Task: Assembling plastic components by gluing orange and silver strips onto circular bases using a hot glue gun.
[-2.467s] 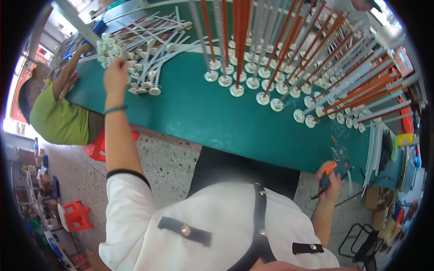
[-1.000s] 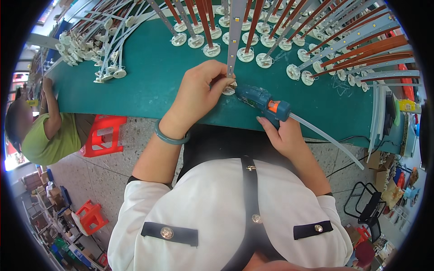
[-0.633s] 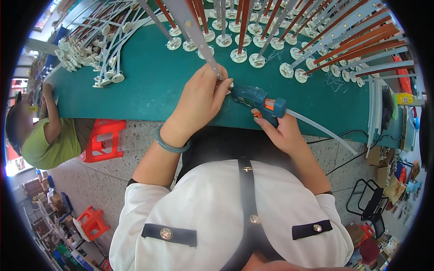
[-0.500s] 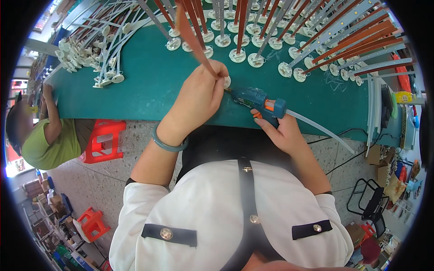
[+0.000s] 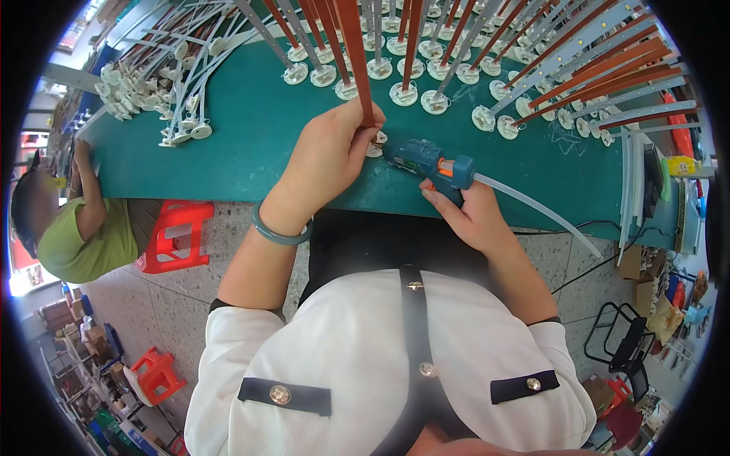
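My left hand (image 5: 328, 152) is closed around the lower end of a reddish-brown strip (image 5: 356, 68) that stands nearly upright. Just under its fingers shows a small round white base (image 5: 375, 150), partly hidden by the hand. A blue-green hot glue gun (image 5: 430, 163) is gripped in my right hand (image 5: 475, 216), its nozzle against or very close to that base. From the back of the gun a long translucent glue stick (image 5: 540, 207) sticks out to the right.
Rows of upright brown and grey strips on round white bases (image 5: 435, 102) fill the far side of the green table (image 5: 251, 144). More strips lie piled at far left (image 5: 144, 83). A person in a green shirt (image 5: 87, 235) sits at the left near a red stool (image 5: 176, 237).
The brown strip in my left hand has swung more upright, its top moving right. The glue gun has shifted slightly up and left, and more of the white base shows.
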`<action>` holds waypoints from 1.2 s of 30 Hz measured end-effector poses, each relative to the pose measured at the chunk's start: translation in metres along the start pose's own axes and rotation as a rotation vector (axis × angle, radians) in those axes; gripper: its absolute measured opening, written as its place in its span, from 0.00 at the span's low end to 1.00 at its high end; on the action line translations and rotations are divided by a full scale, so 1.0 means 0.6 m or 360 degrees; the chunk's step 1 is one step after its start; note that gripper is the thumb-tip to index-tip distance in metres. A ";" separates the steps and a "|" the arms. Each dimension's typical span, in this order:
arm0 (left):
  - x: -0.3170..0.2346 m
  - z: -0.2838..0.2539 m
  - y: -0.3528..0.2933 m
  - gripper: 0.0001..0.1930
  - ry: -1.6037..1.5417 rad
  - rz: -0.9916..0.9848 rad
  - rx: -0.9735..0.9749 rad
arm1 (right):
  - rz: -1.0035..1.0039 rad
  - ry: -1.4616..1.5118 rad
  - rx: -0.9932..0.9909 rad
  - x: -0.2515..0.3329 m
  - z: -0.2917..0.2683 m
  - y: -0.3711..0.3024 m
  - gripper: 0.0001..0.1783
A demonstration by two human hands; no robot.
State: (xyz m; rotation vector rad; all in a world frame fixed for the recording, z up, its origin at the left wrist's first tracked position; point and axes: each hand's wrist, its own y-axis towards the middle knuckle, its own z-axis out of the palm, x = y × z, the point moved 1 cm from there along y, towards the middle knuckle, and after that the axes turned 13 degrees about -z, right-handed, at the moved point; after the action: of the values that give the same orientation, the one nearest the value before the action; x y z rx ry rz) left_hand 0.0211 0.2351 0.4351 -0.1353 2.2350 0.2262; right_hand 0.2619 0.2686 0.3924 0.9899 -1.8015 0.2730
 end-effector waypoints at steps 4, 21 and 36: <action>0.003 0.003 0.000 0.09 0.0016 0.0010 -0.0007 | -0.0083 -0.0114 -0.0022 -0.001 0.002 0.005 0.10; 0.009 0.005 -0.001 0.09 0.0006 0.0038 -0.0052 | -0.0082 -0.0102 -0.0023 0.001 -0.008 0.006 0.17; 0.006 0.009 -0.003 0.09 -0.0007 0.0034 -0.0058 | 0.0195 0.0061 -0.0032 -0.007 -0.012 -0.006 0.20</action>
State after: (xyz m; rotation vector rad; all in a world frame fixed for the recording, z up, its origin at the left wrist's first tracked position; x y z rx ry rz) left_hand 0.0233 0.2342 0.4285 -0.1304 2.2295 0.2790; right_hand 0.2700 0.2722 0.3912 0.8561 -1.8291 0.3468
